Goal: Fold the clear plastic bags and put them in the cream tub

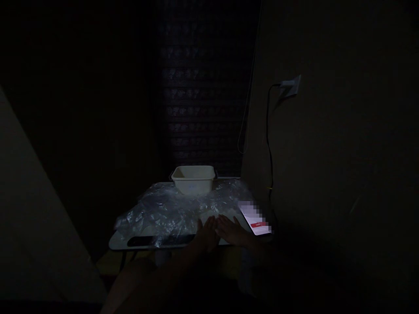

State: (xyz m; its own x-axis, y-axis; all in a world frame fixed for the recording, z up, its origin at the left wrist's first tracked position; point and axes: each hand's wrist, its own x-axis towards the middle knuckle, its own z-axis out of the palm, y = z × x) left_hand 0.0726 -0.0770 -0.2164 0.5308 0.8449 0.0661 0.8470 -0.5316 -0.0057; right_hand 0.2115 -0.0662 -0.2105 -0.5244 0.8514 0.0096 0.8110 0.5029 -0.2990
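In the dim light my left hand (207, 234) and my right hand (230, 230) are side by side at the near edge of a small table, touching or almost touching. Both are open, fingers stretched forward, with one digit of each sticking out on the outer side. Neither hand visibly holds anything. Crumpled clear plastic sheeting (170, 213) covers much of the tabletop just beyond and left of my hands. To the right of my right hand lies a phone (253, 220) with a lit screen, partly pixelated.
A cream plastic tub (194, 185) stands at the back of the table (114, 242). A dark slot runs along the near edge. A cable (268, 131) hangs from a wall plug (290, 85) on the right. Behind hangs a dark blind (183, 96) with a cord.
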